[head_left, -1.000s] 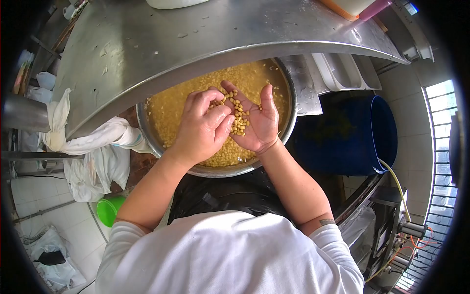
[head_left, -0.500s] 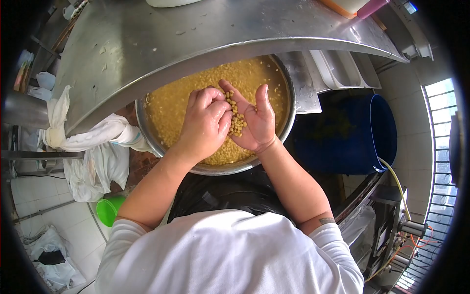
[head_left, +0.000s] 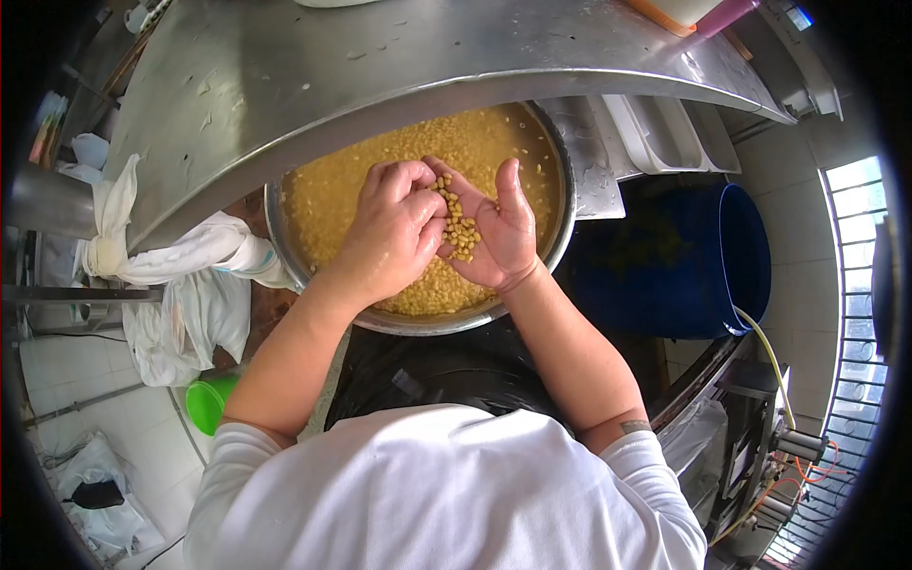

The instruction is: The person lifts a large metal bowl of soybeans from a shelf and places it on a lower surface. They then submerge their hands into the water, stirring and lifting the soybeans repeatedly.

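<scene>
My right hand (head_left: 497, 235) is turned palm up, fingers stretched out and thumb raised, with a small heap of wet yellow kernels (head_left: 464, 236) lying in its palm. Against that heap, my left hand (head_left: 394, 226) has its fingers curled in and closed at the right hand's fingers; what lies between its fingertips is hidden. Both hands are over a large round metal basin (head_left: 567, 204), which holds many more such kernels in cloudy yellow water (head_left: 328, 195). Pale bits float near the basin's right side.
A steel table (head_left: 380, 57) overhangs the basin's far side. To the right stands a blue barrel (head_left: 646, 266) with a pale hose (head_left: 768, 347) at its rim, below metal trays (head_left: 655, 133). White cloth (head_left: 190, 252) hangs at left, above a green bucket (head_left: 207, 407).
My left hand has shifted slightly, its fingers still curled against the kernels. My right palm stays in nearly the same place with the heap in it.
</scene>
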Demonstrator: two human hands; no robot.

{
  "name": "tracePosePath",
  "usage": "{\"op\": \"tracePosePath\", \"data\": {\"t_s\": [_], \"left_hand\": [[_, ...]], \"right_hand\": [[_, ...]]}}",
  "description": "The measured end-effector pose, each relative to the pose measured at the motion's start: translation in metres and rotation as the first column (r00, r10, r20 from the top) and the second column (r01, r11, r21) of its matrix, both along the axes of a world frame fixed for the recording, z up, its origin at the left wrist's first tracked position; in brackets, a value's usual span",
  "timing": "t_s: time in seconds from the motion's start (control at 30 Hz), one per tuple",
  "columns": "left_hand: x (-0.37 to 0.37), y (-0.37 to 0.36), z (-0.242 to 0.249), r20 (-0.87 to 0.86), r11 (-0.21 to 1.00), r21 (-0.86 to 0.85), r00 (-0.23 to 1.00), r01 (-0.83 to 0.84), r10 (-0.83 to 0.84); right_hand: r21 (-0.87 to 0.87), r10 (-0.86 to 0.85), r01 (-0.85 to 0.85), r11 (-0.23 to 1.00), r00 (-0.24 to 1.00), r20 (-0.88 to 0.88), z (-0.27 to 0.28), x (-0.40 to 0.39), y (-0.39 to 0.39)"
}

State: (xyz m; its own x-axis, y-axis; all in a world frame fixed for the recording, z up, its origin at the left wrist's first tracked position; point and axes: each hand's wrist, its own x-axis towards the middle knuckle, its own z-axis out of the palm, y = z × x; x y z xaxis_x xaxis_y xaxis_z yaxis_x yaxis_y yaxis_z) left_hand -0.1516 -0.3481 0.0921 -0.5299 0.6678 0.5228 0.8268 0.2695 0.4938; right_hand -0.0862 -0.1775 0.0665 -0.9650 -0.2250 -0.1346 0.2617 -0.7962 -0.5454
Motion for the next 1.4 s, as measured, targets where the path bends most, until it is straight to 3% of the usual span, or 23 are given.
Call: {"op": "tracePosePath", "data": {"t_s": [0.1, 0.23, 0.27, 0.3, 0.33, 0.37, 0.4, 0.43, 0.53, 0.63, 0.8, 0.87, 0.9, 0.97, 1.0, 1.07, 1.1, 1.17, 1.3, 1.4], "left_hand": [[-0.005, -0.002, 0.0, -0.026, 1.0, -0.001, 0.999, 0.027, -0.027], [-0.015, -0.013, -0.005, 0.145, 0.992, 0.128, 0.989, -0.02, 0.001], [-0.019, -0.018, -0.006, 0.219, 0.983, 0.172, 0.976, -0.06, 0.021], [-0.022, -0.023, -0.01, 0.339, 0.971, 0.228, 0.941, -0.078, -0.005], [-0.025, -0.029, -0.01, 0.497, 0.959, 0.261, 0.867, -0.11, -0.036], [-0.027, -0.035, -0.009, 0.637, 0.946, 0.287, 0.767, -0.148, -0.074], [-0.027, -0.04, -0.006, 0.689, 0.936, 0.3, 0.721, -0.184, -0.079], [-0.03, -0.046, -0.009, 0.688, 0.936, 0.299, 0.722, -0.184, -0.078], [-0.035, -0.06, -0.021, 0.794, 0.876, 0.422, 0.562, -0.235, -0.232], [-0.028, -0.068, -0.019, 0.828, 0.861, 0.442, 0.482, -0.25, -0.285], [-0.014, -0.073, -0.014, 0.836, 0.838, 0.476, 0.433, -0.266, -0.337], [-0.01, -0.077, -0.013, 0.839, 0.835, 0.479, 0.422, -0.271, -0.345], [-0.008, -0.078, -0.011, 0.843, 0.835, 0.479, 0.407, -0.27, -0.351], [-0.004, -0.077, -0.013, 0.847, 0.833, 0.48, 0.393, -0.275, -0.359], [-0.002, -0.076, -0.015, 0.856, 0.839, 0.47, 0.373, -0.275, -0.357], [0.002, -0.071, -0.022, 0.866, 0.847, 0.458, 0.351, -0.27, -0.356], [0.005, -0.067, -0.026, 0.871, 0.854, 0.455, 0.326, -0.254, -0.367], [0.012, -0.055, -0.029, 0.874, 0.863, 0.454, 0.297, -0.222, -0.383], [0.026, -0.034, -0.029, 0.891, 0.888, 0.435, 0.219, -0.149, -0.399], [0.033, -0.023, -0.021, 0.889, 0.888, 0.441, 0.2, -0.127, -0.413]], "right_hand": [[0.012, 0.038, -0.038, 0.999, 0.999, -0.028, -0.003, -0.002, 0.002], [0.159, -0.019, 0.019, 0.987, 1.0, -0.005, -0.012, -0.014, 0.002], [0.638, 0.006, 0.019, 0.77, 0.999, -0.037, -0.023, -0.023, 0.004], [0.941, 0.044, 0.037, 0.338, 0.998, -0.055, -0.032, -0.03, 0.007], [0.999, 0.144, 0.013, -0.033, 0.99, -0.008, -0.026, -0.033, 0.009], [0.999, 0.144, 0.014, -0.032, 0.989, -0.009, -0.022, -0.032, 0.006], [0.929, 0.212, -0.045, -0.368, 0.968, 0.132, -0.018, -0.032, -0.002], [0.745, 0.226, -0.066, -0.664, 0.932, 0.284, -0.017, -0.033, -0.008], [0.727, 0.222, -0.108, -0.678, 0.913, 0.342, -0.03, -0.043, -0.009], [0.714, 0.223, -0.121, -0.689, 0.903, 0.368, -0.034, -0.049, -0.011], [0.731, 0.252, -0.106, -0.674, 0.898, 0.362, -0.022, -0.042, 0.004], [0.864, 0.304, 0.007, -0.503, 0.938, 0.169, -0.014, -0.029, 0.014], [0.864, 0.311, 0.006, -0.504, 0.934, 0.175, -0.007, -0.018, 0.016], [0.86, 0.203, 0.243, -0.449, 0.965, -0.167, 0.016, 0.006, 0.014], [0.86, 0.206, 0.242, -0.449, 0.965, -0.164, 0.021, 0.014, 0.014], [0.906, 0.158, 0.295, -0.302, 0.953, -0.258, 0.026, 0.029, 0.013], [0.907, 0.151, 0.291, -0.303, 0.955, -0.256, 0.027, 0.036, 0.009], [0.927, 0.036, 0.366, -0.084, 0.931, -0.364, 0.028, 0.047, 0.001], [0.814, -0.019, 0.577, -0.07, 0.815, -0.58, 0.024, 0.062, -0.007], [0.796, -0.044, 0.603, -0.05, 0.795, -0.605, 0.027, 0.069, -0.008]]}}
